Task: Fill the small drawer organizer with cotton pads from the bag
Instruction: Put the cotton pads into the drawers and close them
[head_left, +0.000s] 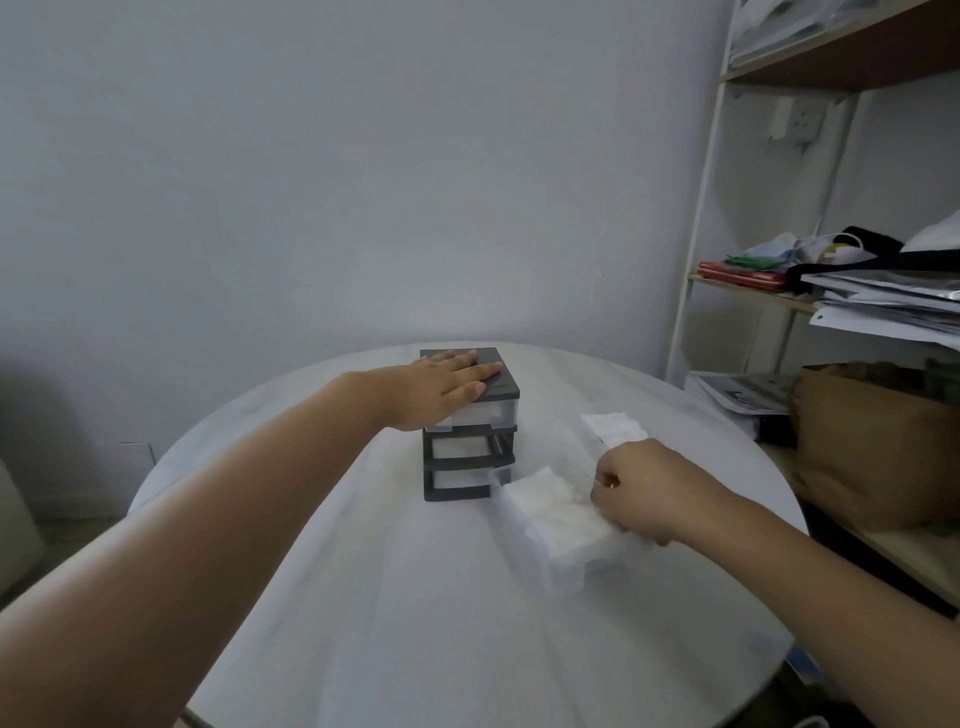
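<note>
Hands work at a round white counter (363, 597) in the single head view. The left grip (441, 387) lies flat and spread, palm down, on the dark grey top of the small drawer organizer (470, 447); the forearm reaches in from the lower left and the fingers (480, 370) point right across the lid. It presses on the top and holds nothing.

Right of that grip and nearer the camera, the right grip (641, 491) is curled, knuckles up, its arm entering from the lower right. Its fingers are pinched on the far edge of a clear drawer (558, 525) that lies out of the frame on the counter, at an angle to it. The drawer is packed with white cotton pads (550, 506), which rise just above its rim. The drawer's near corner is blurred.

Beyond the right grip, a clear bag (615, 427) with more white pads inside rests on the counter; its outline is hard to make out.

Under the left grip, the organizer stands upright. Its top slot shows a clear drawer front, while the two lower slots look open and dark.

To the right of the right grip, off the counter, a shelf (779, 296) carries papers and cloth items.
</note>
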